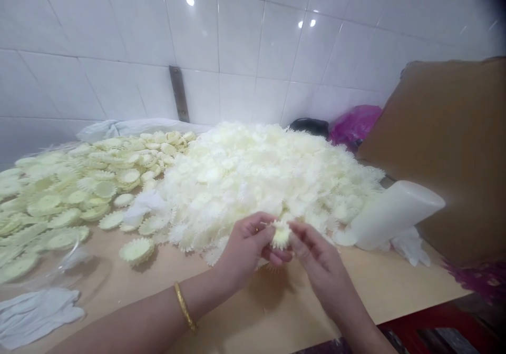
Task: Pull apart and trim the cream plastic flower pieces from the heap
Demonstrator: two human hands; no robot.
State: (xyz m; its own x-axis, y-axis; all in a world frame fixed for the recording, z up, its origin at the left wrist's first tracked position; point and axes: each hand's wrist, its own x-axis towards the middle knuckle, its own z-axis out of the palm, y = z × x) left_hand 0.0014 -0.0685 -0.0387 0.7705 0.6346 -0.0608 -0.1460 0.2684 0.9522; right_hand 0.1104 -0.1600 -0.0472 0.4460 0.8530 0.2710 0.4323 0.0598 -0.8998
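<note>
Near the middle of the table, my left hand [249,243] grips a small pale-yellow flower piece [281,235] from its left side. My right hand [316,251] pinches the same piece from the right. Thin petals fan out around its rim. Right behind both hands rises a large heap of white, frilly flower pieces [253,169]. To the left spreads a pile of flat, pale-green toothed discs [98,185]. One small stack of discs [136,251] sits apart, nearer the front edge.
A white bottle [399,212] leans at the right, by a large brown cardboard box [443,159]. A white glove [37,314] lies front left on the wooden table [292,317]. Purple plastic [356,125] and a black item [310,126] sit behind the heap, below the tiled wall.
</note>
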